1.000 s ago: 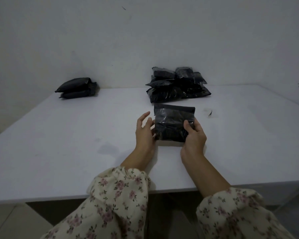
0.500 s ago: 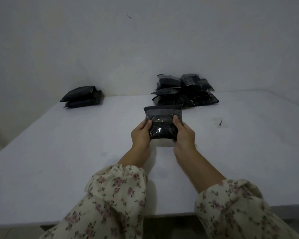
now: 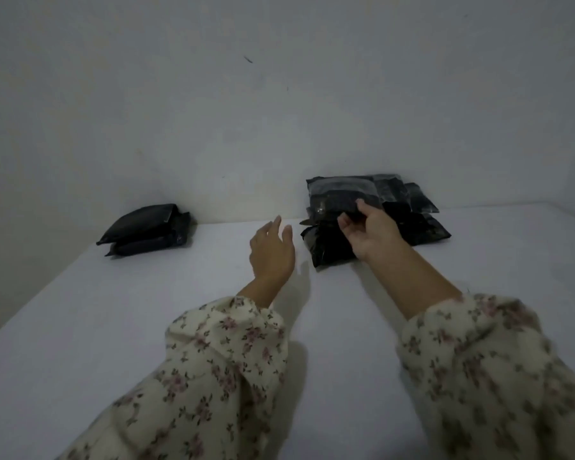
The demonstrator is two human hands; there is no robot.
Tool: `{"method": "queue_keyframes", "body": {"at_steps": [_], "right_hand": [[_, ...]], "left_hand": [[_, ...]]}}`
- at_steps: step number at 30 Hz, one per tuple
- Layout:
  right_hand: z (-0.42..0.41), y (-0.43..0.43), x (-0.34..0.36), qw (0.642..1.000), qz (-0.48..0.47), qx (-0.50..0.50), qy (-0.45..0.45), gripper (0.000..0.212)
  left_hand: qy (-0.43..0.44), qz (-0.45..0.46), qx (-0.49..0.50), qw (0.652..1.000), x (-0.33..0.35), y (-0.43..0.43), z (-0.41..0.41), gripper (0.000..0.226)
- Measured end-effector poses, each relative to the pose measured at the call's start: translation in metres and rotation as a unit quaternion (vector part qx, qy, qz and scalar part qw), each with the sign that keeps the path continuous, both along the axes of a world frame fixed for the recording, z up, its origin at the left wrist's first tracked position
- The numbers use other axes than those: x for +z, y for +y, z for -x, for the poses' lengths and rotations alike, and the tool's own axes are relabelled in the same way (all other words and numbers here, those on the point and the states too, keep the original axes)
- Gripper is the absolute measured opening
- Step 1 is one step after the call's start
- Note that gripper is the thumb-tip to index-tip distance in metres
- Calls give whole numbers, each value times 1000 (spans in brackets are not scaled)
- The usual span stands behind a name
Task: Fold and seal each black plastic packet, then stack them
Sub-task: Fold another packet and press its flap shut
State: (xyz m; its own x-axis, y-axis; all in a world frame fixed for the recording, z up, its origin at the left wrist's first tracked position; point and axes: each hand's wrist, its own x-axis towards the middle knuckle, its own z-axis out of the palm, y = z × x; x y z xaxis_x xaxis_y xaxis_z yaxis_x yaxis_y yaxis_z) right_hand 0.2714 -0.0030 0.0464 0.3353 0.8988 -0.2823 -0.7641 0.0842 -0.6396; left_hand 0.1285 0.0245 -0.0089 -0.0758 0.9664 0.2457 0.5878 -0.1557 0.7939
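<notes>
Black packet, flat and glossy in the head view, is at about 1 o'clock from the person, at the far side of the white table. It is held against the top of the pile of black packets that sits by the wall; whether it already rests on the pile cannot be told. The right hand grasps it at its near edge, thumb on the upper face and fingers curled underneath. The left hand holds nothing. Its fingers are relaxed and slightly spread above the table at 12 o'clock, just left of the pile and apart from it. At 10 o'clock, well apart from both hands, a small stack of black packets lies near the wall. Both forearms wear floral sleeves.
</notes>
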Motion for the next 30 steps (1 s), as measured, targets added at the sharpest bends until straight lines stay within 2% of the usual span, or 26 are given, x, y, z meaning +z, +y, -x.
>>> {"method": "queue_keyframes", "body": {"at_steps": [3, 4, 7, 9, 11, 16, 19, 22, 24, 26, 28, 30], "right_hand": [[-14, 40, 12, 1000, 0, 6, 11, 7], [-18, 52, 15, 1000, 5, 0, 1, 8], [-27, 82, 19, 999, 20, -22, -30, 34], [-31, 95, 19, 999, 25, -17, -36, 30], [-35, 106, 16, 999, 36, -8, -31, 9], [-39, 121, 8, 999, 26, -22, 16, 21], [-36, 121, 10, 999, 28, -28, 3, 21], [-29, 115, 10, 998, 41, -49, -30, 31], [-18, 108, 7, 989, 58, -97, -100, 28], [2, 101, 1, 960, 64, -134, -239, 19], [35, 90, -13, 908, 8, -138, -396, 19], [76, 76, -36, 824, -72, -73, -557, 19]], "left_hand": [[204, 47, -21, 978, -28, 32, 13, 51], [244, 64, -33, 967, -37, 39, 18, 52], [327, 81, -63, 939, -58, 56, 28, 55], [345, 77, -70, 933, -63, 66, 30, 56], [355, 67, -79, 929, -63, 74, 29, 55], [350, 39, -87, 932, -64, 85, 27, 53], [346, 28, -84, 934, -65, 87, 26, 52], [333, 17, -88, 939, -64, 86, 28, 47], [305, -18, -76, 949, -64, 84, 32, 41], [266, -66, -38, 961, -63, 78, 41, 35], [254, -107, 9, 961, -62, 71, 58, 31], [255, -142, 56, 955, -59, 65, 82, 30]]}}
